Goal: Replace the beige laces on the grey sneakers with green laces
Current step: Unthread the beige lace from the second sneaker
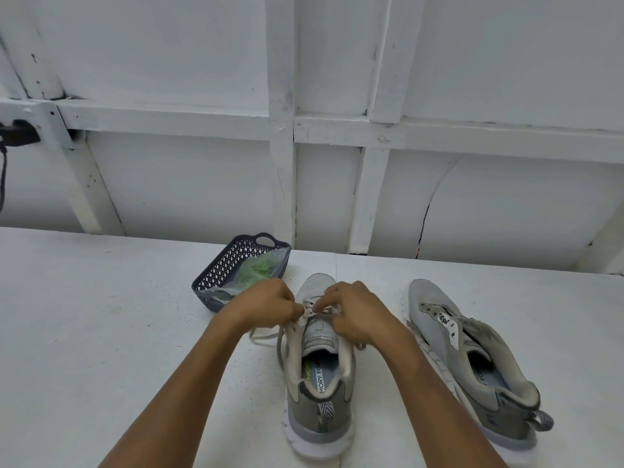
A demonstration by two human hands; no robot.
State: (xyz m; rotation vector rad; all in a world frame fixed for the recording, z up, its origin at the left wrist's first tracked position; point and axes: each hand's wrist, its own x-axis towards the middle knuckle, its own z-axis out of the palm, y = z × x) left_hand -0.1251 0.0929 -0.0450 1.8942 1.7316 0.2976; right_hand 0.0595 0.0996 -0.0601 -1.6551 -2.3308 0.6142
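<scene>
Curled fingers (293, 305) of the left hand (270, 304) and the right hand (354, 312) pinch the flat beige lace (315, 309) over the lower eyelets of the upright grey mesh sneaker (319, 407) — the two hands nearly meet above its tongue. Loose lace ends trail off the sneaker's left side onto the white bench (101, 315). Right of the sneaker lies the second grey sneaker (432, 298), tilted. Just beyond its toe, leftward, sits a dark blue perforated plastic basket (219, 265) — inside, a clear plastic bag (233, 289) of green laces (260, 270).
</scene>
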